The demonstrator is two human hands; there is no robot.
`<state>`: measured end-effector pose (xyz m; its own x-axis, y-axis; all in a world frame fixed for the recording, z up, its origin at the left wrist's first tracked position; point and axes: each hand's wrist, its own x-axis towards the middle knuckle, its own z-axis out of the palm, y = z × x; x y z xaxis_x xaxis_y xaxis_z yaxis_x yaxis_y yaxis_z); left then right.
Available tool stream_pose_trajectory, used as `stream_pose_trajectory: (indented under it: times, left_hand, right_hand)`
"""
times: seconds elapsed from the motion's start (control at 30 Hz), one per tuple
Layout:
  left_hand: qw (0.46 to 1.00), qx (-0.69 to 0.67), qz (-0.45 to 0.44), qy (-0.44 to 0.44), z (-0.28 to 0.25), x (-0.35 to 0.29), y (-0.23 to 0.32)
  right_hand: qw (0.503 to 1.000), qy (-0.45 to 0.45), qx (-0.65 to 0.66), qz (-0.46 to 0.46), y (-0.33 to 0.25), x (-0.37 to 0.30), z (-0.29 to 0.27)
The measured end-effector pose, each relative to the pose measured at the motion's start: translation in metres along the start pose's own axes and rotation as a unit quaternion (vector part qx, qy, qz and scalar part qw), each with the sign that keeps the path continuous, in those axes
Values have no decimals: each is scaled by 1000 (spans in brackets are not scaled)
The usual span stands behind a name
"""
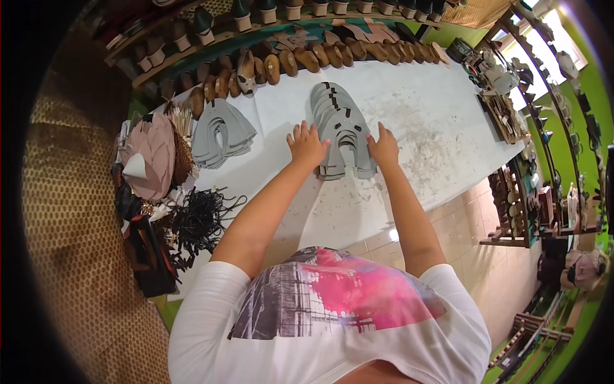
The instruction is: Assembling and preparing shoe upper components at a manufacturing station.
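A stack of grey U-shaped cut pieces (335,116), which look like shoe uppers, lies fanned out on the white table in front of me. Dark strips and small dark patches mark its upper part. My left hand (307,146) rests against its left side with the fingers spread. At the right side is my right hand (384,147), its thumb side by the edge of the pieces and its fingers stretched out. Neither hand grips anything that I can see. Further left lies a second stack of similar grey pieces (241,128).
Wooden shoe lasts (307,61) line the table's far edge. Scraps litter the white table (288,211) on the right. At the left are pinkish sheets (153,150) and a tangle of black cords (198,217). A wooden tray (503,118) stands at the right edge, near shoe racks.
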<state>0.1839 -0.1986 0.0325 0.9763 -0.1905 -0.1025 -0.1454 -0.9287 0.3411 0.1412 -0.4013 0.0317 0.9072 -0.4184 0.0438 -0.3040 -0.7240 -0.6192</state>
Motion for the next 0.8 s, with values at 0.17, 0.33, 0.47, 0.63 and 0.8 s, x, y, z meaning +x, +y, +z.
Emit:
stream_pose_trajectory:
  times: [0.17,0.33,0.47,0.63,0.8]
  left_hand:
    - [977,56,198,46,21,-13,-17]
    - [983,29,182,17,14,-25,-34]
    - [993,23,98,63,-7,-35,-78]
    - [986,39,-48,152,-43,-42,-164]
    - [954,168,-25,247,-78,-46,-238]
  right_hand:
    - [971,8,-161,-174,-10,-14,25]
    - [973,-15,-184,-136,-15,-17,39]
    - [971,53,-156,-173,-44,-23,46]
    - [953,-30,-127,-275,-111,-32,71]
    - [919,-110,-73,-371,-164,-41,121]
